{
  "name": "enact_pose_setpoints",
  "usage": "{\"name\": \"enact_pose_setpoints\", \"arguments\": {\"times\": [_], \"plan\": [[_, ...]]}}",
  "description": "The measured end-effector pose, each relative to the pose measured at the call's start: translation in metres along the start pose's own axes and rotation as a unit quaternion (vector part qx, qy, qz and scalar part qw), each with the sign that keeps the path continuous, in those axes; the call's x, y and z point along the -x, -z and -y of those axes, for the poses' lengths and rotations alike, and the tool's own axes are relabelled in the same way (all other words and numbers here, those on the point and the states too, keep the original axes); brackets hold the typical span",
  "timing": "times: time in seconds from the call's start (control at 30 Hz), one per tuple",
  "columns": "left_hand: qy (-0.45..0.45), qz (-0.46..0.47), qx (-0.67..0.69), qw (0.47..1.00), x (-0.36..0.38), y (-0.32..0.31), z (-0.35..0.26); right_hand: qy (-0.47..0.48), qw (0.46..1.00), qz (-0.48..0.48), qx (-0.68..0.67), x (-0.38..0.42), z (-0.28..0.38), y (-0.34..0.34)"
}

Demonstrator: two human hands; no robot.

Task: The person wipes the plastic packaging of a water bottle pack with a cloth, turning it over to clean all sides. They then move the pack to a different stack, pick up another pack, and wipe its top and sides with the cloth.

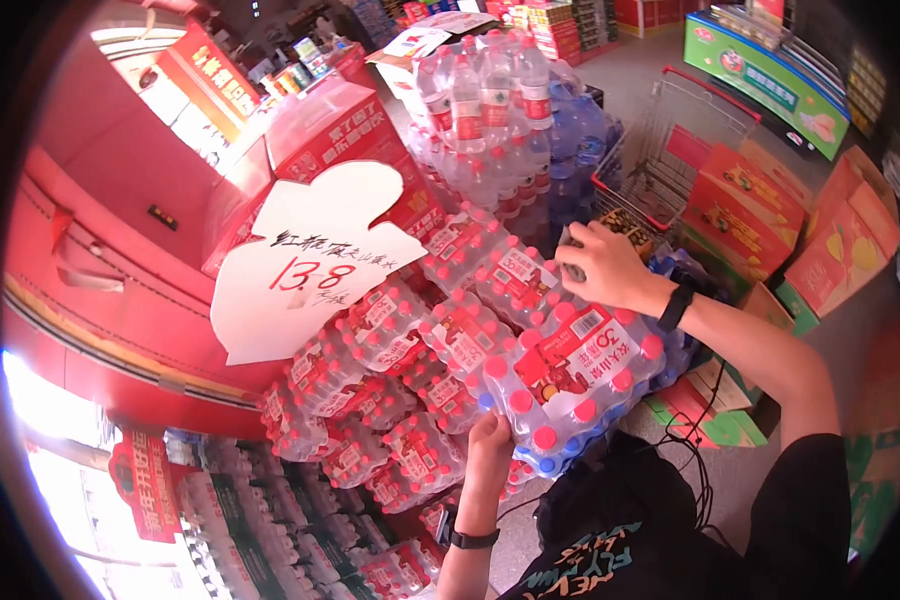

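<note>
A shrink-wrapped pack of red-capped water bottles (582,362) lies tilted in front of me, on top of bottles with blue caps (562,458). My left hand (489,440) is closed at the pack's lower left edge, its thumb showing and the other fingers mostly hidden. At the pack's far edge, my right hand (602,262) hovers or rests with bent fingers, a gap between thumb and fingers and nothing visible in them. Beyond my hands, more red-labelled packs (460,335) form a sloping stack. Dark bands circle both my wrists.
A white price sign (315,255) stands over the stack's left side. Behind are large bottles (495,100), a metal shopping cart (660,150) and red cartons (745,210). Black cables (705,450) hang close to my body. Green-and-white packs (250,530) stand at lower left.
</note>
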State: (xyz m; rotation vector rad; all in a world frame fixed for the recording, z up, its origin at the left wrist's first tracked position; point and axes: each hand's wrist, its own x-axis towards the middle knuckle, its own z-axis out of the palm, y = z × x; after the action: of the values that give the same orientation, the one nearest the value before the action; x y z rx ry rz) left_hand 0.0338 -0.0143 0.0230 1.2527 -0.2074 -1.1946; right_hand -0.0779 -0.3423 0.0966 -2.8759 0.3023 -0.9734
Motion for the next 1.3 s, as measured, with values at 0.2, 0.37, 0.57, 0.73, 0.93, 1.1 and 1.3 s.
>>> {"name": "enact_pose_setpoints", "arguments": {"times": [0.2, 0.37, 0.57, 0.73, 0.93, 1.1, 1.3], "plan": [[-0.054, -0.013, 0.059, 0.997, -0.007, 0.015, 0.036, 0.123, 0.967, 0.085, -0.205, -0.023, 0.062, -0.03], [-0.12, -0.086, 0.034, 0.988, 0.004, -0.011, 0.032, 0.243, 0.933, 0.091, -0.248, -0.036, 0.106, -0.051], [-0.135, -0.189, 0.133, 0.964, 0.009, -0.042, 0.026, 0.327, 0.911, 0.083, -0.237, 0.042, 0.105, 0.009], [-0.14, -0.213, 0.073, 0.964, 0.008, -0.042, 0.033, 0.226, 0.953, 0.047, -0.196, 0.088, 0.032, 0.063], [-0.193, -0.252, -0.028, 0.948, 0.008, -0.061, 0.03, 0.126, 0.973, 0.046, -0.187, 0.087, -0.027, 0.066], [-0.183, -0.284, 0.015, 0.941, 0.006, -0.068, 0.032, 0.166, 0.966, 0.002, -0.197, 0.044, -0.034, 0.035], [-0.209, -0.275, 0.007, 0.938, -0.001, -0.05, 0.05, 0.198, 0.957, 0.031, -0.212, 0.005, -0.024, 0.004]]}}
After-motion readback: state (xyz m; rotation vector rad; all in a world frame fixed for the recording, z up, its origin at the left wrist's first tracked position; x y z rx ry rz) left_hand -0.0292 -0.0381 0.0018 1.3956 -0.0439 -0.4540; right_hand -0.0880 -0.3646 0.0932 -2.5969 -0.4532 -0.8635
